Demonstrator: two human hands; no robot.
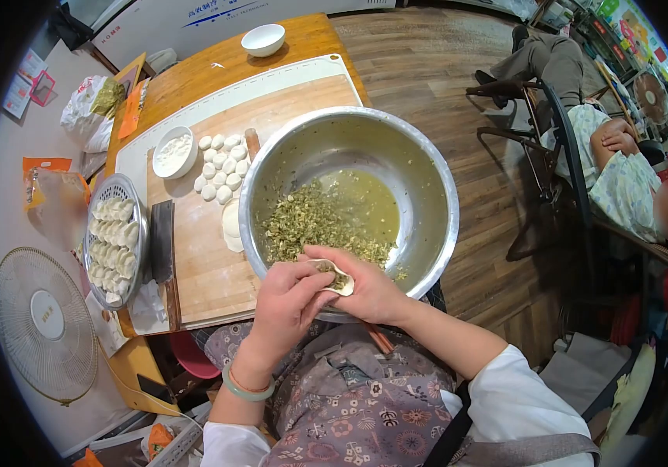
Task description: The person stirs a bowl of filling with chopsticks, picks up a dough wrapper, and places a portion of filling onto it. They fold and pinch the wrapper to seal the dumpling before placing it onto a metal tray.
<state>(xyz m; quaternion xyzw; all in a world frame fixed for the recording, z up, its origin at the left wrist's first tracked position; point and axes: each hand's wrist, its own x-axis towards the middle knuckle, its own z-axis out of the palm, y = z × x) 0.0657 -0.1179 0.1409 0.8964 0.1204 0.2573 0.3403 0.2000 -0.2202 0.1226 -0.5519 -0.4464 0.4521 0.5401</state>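
Between my two hands is a dumpling (342, 282), a pale wrapper folded around green filling and still gaping at its top. My left hand (286, 300) pinches its near left edge with bent fingers. Curled around its far and right sides is my right hand (373, 289). Both hands are over the near rim of a large metal bowl (439, 183), where chopped green filling (307, 222) sits in greenish liquid. Rolled-out wrappers (231, 226) lie on the board, partly hidden by the bowl. Reddish sticks (379, 338) show below my right hand.
On the wooden board (202, 272) are several small dough pieces (221, 167), a flour bowl (174, 152) and a dark flat blade-like tool (163, 241). A metal colander (141, 226) holds rows of dumplings (114, 245). A white bowl (263, 40) stands farther back. Someone sits at right.
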